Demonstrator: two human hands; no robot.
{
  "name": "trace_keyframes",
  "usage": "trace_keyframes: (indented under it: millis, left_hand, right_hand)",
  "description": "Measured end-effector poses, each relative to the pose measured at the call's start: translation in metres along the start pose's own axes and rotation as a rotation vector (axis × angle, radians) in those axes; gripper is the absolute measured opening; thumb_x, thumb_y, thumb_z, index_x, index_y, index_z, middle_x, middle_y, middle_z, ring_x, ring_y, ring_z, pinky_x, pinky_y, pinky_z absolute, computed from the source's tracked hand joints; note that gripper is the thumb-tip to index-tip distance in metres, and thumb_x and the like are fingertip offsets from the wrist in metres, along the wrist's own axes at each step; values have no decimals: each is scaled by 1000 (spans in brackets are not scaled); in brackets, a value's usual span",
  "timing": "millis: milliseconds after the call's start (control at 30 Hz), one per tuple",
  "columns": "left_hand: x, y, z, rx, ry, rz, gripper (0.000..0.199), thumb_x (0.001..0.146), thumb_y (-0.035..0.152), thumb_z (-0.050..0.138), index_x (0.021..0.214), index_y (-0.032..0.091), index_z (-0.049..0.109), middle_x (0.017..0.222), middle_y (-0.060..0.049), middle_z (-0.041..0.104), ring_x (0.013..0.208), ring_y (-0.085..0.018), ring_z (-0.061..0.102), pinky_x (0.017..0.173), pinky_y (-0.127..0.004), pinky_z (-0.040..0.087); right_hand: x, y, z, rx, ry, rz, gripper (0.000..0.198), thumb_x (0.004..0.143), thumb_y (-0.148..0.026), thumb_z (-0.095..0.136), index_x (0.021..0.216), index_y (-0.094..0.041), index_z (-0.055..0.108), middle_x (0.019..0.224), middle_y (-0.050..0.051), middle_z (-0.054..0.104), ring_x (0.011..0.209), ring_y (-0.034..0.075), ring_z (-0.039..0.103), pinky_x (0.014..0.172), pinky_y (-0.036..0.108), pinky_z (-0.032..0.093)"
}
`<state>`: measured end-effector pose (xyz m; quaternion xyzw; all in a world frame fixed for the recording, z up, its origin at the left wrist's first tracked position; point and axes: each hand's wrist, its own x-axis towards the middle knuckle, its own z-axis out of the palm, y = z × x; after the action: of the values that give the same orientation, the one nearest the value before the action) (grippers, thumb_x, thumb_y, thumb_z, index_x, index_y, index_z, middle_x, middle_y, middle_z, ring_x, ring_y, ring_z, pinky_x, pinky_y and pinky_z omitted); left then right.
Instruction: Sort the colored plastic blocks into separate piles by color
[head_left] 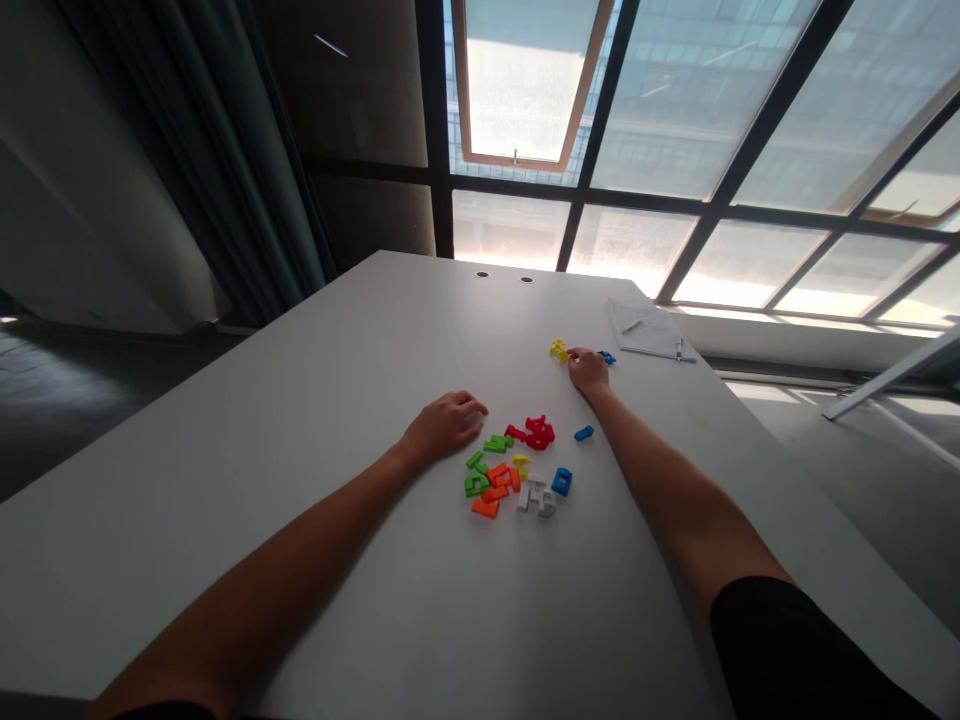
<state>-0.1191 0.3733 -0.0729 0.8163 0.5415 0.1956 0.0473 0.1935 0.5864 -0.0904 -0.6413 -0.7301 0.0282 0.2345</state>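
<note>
A heap of small plastic pieces [517, 465] in red, green, orange, yellow, white and blue lies on the white table [300, 430]. My left hand [448, 424] rests on the table just left of the heap, fingers curled loosely, with nothing visibly in it. My right hand [588, 370] reaches farther out, fingertips on a yellow piece [559, 349]. A blue piece [606, 357] lies right beside that hand. Another blue piece [583, 433] sits alone next to my right forearm.
A sheet of paper with a pen [649, 330] lies near the table's far right corner. Two small round holes [504, 276] sit at the far edge. Large windows [675, 120] rise behind, with a dark curtain [225, 150] at the left.
</note>
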Motion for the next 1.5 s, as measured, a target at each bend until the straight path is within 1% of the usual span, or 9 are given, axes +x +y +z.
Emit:
trace_keyframes:
  millis: [167, 300, 433, 767, 900, 1033, 1167, 1333, 1500]
  left_hand:
    - [0, 1, 0, -21, 6, 3, 28, 97, 37, 56, 117, 28, 75, 122, -6, 71, 110, -25, 67, 97, -39, 58]
    - [0, 2, 0, -17, 9, 0, 28, 97, 35, 57, 117, 28, 75, 122, -6, 71, 110, -25, 67, 97, -39, 57]
    - [0, 1, 1, -9, 6, -1, 27, 97, 35, 57, 117, 28, 75, 122, -5, 71, 110, -25, 67, 97, -40, 58]
    - [0, -2, 3, -4, 7, 3, 28, 98, 37, 57, 118, 28, 75, 123, -5, 70, 110, -25, 67, 96, -38, 57]
    - [0, -1, 3, -4, 9, 7, 28, 99, 36, 57, 118, 28, 75, 123, -6, 70, 109, -25, 67, 96, -38, 57]
    - [0, -2, 4, 11, 10, 12, 28, 99, 35, 57, 119, 28, 75, 122, -6, 70, 109, -24, 67, 95, -37, 57]
    - [0, -3, 5, 26, 16, 15, 27, 99, 34, 57, 119, 29, 75, 123, -6, 71, 111, -25, 67, 94, -37, 57]
    - [0, -3, 4, 27, 7, 11, 28, 99, 34, 56, 120, 28, 74, 124, -5, 70, 111, -25, 66, 94, -38, 57]
    - [0, -3, 5, 19, 30, 27, 27, 99, 35, 56, 119, 28, 75, 122, -6, 71, 110, -24, 67, 96, -37, 57]
  right_hand:
    - [-1, 0, 6, 44, 67, 53, 49, 97, -29, 56, 144, -14, 52, 127, 17, 73, 118, 29, 68, 101, 39, 48]
    - [2, -2, 10, -41, 29, 74, 57, 94, -43, 66, 141, -15, 49, 127, 19, 73, 123, 35, 66, 102, 44, 47]
    - [10, -3, 11, -65, 19, 79, 50, 97, -35, 65, 140, -15, 48, 121, 19, 75, 117, 34, 69, 98, 41, 47]
    - [2, -3, 11, -35, 107, 86, 36, 95, -22, 63, 129, -14, 57, 108, 17, 77, 108, 33, 71, 93, 38, 46]
    - [-15, -4, 6, 113, 93, 0, 24, 90, -20, 60, 113, -16, 67, 101, 14, 78, 97, 28, 72, 90, 35, 49]
    - [-44, -3, -3, 391, -113, -204, 17, 86, -30, 63, 94, -20, 73, 90, 6, 77, 85, 22, 70, 83, 32, 53]
    - [-71, -8, -25, 586, -403, -328, 25, 85, -39, 67, 95, -18, 76, 88, 5, 76, 76, 19, 67, 73, 31, 53]
    - [-95, -48, -77, 478, -518, -658, 17, 89, -30, 69, 96, -18, 80, 95, 7, 77, 79, 17, 66, 76, 28, 53]
    - [-126, -92, -106, 296, -809, -958, 23, 92, -18, 72, 111, -24, 83, 105, 4, 79, 85, 15, 69, 81, 25, 52]
